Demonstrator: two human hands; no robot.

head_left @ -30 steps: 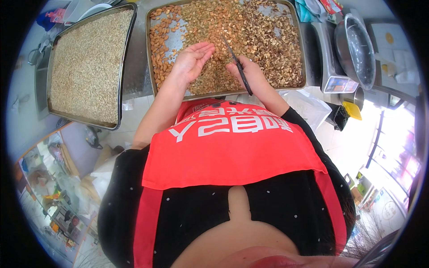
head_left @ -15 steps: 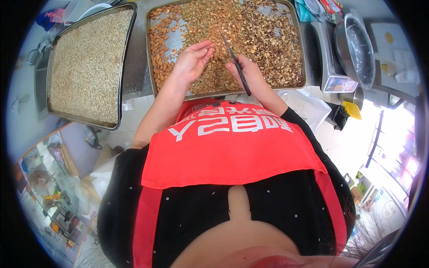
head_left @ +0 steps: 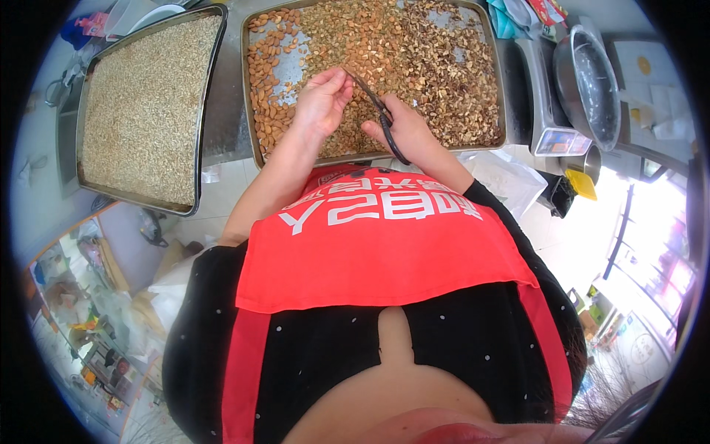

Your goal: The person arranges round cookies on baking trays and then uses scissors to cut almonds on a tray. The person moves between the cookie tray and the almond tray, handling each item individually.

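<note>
Dark scissors (head_left: 387, 127) are gripped in my right hand (head_left: 411, 133), the blades pointing away and to the left. Their tips meet the fingertips of my left hand (head_left: 323, 102), which are pinched together; whatever is between them is too small to make out. Both hands hover over the near part of a large metal baking tray (head_left: 246, 96). In it lie whole almonds (head_left: 265, 70) at the left, greenish seeds (head_left: 322, 41) and more brown nuts along the middle, and dark, broken nut pieces (head_left: 467, 100) at the right.
A second tray (head_left: 201, 103) full of pale flakes or grains (head_left: 140, 111) stands at the left. On the right are a scale (head_left: 547, 103) and a large metal bowl (head_left: 588, 85). A yellow object (head_left: 582, 184) sits lower, beside a black bag (head_left: 556, 194).
The scissors have swung to the left, and their tips have come to the left fingertips. My left hand has shifted slightly, with its fingers drawn into a tighter pinch.
</note>
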